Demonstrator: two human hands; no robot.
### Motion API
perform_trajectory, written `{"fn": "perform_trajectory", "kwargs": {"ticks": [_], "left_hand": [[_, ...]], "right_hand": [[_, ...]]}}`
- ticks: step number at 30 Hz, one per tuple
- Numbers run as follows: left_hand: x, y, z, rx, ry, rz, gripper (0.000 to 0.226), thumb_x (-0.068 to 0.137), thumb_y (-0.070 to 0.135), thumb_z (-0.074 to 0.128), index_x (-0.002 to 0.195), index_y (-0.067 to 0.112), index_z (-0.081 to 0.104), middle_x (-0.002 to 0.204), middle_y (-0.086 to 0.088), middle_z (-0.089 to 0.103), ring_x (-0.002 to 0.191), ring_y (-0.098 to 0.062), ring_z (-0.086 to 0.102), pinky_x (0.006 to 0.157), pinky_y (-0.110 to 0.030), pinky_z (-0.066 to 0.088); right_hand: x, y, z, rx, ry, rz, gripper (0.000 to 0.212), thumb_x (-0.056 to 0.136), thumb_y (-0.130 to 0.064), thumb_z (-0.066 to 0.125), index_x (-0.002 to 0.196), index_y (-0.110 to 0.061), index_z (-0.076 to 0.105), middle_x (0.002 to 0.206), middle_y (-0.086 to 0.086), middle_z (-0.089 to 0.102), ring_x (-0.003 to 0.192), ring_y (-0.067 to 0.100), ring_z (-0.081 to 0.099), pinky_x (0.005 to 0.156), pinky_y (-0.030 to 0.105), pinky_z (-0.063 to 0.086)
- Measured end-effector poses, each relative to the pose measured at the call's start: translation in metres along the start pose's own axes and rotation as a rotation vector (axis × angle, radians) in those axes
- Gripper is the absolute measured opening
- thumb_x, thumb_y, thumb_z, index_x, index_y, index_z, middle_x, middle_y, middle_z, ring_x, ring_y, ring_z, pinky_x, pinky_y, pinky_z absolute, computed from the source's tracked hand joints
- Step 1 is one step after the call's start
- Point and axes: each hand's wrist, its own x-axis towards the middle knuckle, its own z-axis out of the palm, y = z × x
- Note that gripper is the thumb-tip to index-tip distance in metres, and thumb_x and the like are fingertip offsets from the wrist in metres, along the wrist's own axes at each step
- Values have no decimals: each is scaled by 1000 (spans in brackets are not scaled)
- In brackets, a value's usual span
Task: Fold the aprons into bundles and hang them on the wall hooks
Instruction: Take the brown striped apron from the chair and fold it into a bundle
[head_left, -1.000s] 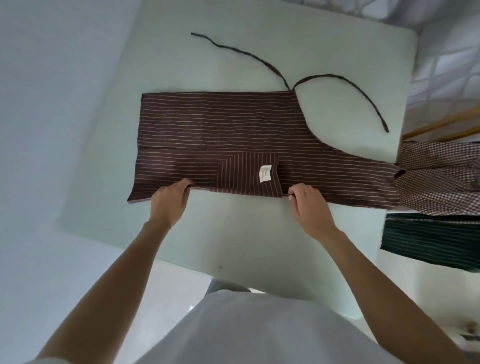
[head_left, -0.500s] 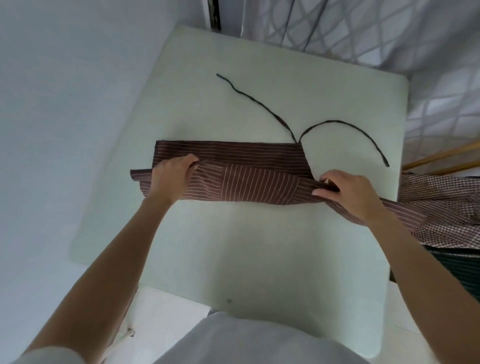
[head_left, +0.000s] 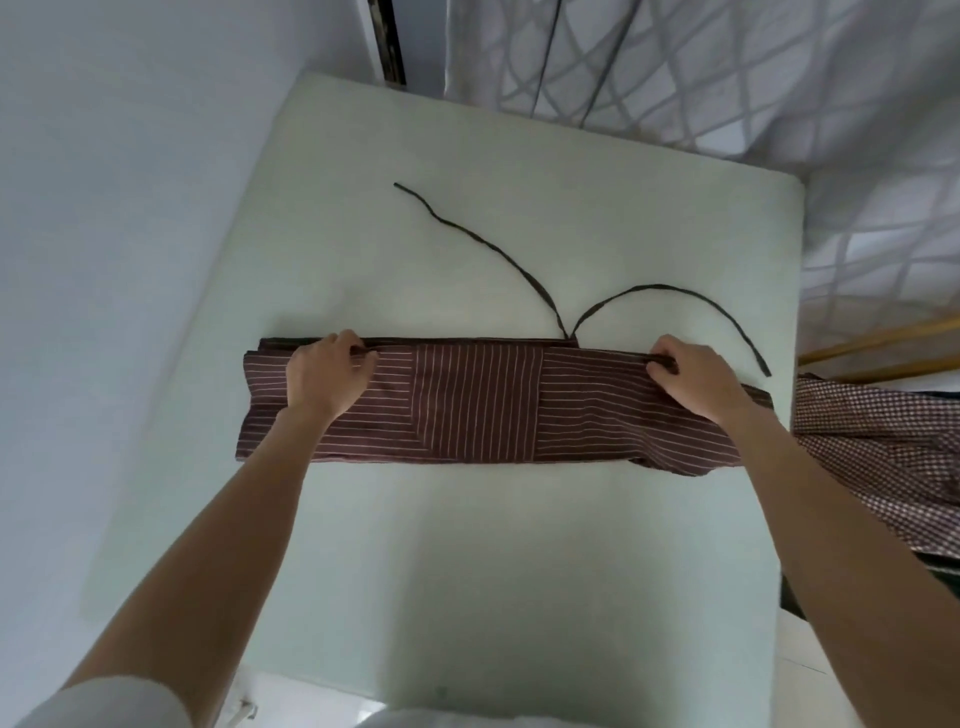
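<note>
A brown apron (head_left: 478, 405) with thin pale stripes is laid as a long folded band across the middle of the smooth pale green table (head_left: 467, 571). Its far folded edge is pinched by curled fingers of the left hand (head_left: 327, 371) and the right hand (head_left: 693, 374). Two thin dark ties (head_left: 483, 247) are curved on the far tabletop. A checked cloth (head_left: 883, 447) is draped at the right.

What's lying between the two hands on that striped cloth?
In the head view, only the folded striped apron spans between left hand and right hand; nothing else.
</note>
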Motion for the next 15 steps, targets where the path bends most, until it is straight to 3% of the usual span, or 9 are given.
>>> {"fn": "perform_trajectory", "kwargs": {"ticks": [4,7,12,15], "left_hand": [[-3,2,11,42,99,44,23,94,29,52,106,12,62,91,-9,68,75,-30,64,74,-37,47],[0,0,16,58,123,14,20,93,25,55,102,10,63,89,-10,68,73,-30,64,77,-39,47],[3,11,16,-4,115,-65,18,92,22,55,106,12,60,98,-9,66,91,-30,62,92,-43,40],[-9,47,18,-129,190,105,19,92,22,53,109,16,59,108,-5,63,104,-26,58,98,-43,38]], "right_hand": [[18,-8,3,-230,202,-75,19,94,-26,54,105,-12,60,93,7,67,88,28,61,85,40,41],[27,-8,15,-387,184,-5,25,94,-34,51,108,-14,59,99,9,66,98,30,57,93,44,37],[10,15,24,-32,287,125,43,88,-26,61,129,-19,48,134,11,47,128,31,37,108,51,21],[-20,27,30,86,447,208,45,86,-19,62,129,-14,48,137,15,43,128,35,35,107,54,21]]}}
